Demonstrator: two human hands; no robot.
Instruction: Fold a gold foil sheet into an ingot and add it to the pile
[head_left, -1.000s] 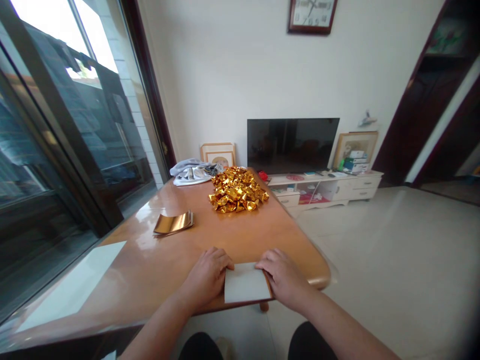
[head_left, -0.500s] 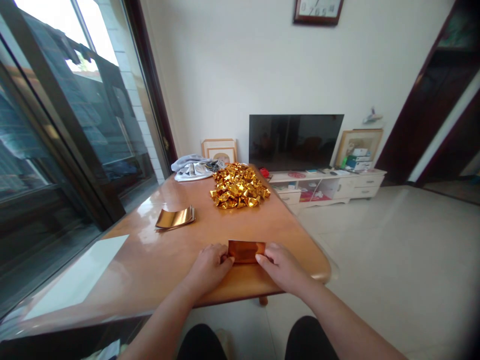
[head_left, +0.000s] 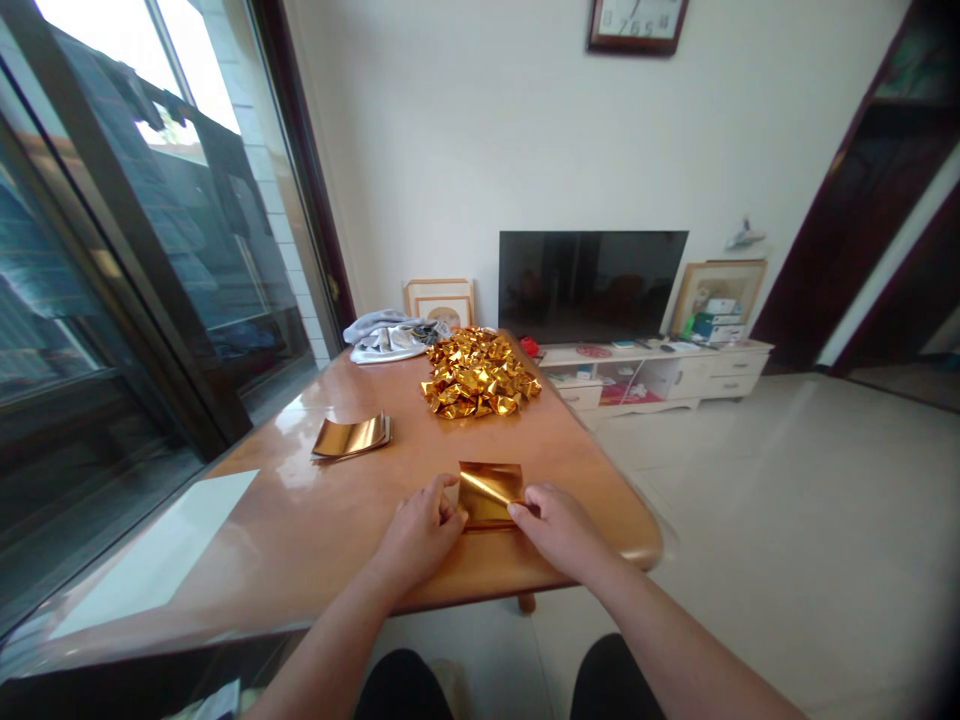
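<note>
a second ago the sheet (head_left: 489, 492) lay white side up at the front edge of the table (head_left: 322, 540). now it is folded over, gold side out, with its far flap lifted off the wood. it sits between the hands. the left hand (head_left: 420, 535) pinches its left end and the right hand (head_left: 559, 530) pinches its right end, so a fold looks under way. the stack (head_left: 351, 437) and the pile (head_left: 480, 378) lie beyond, unmoved.
</note>
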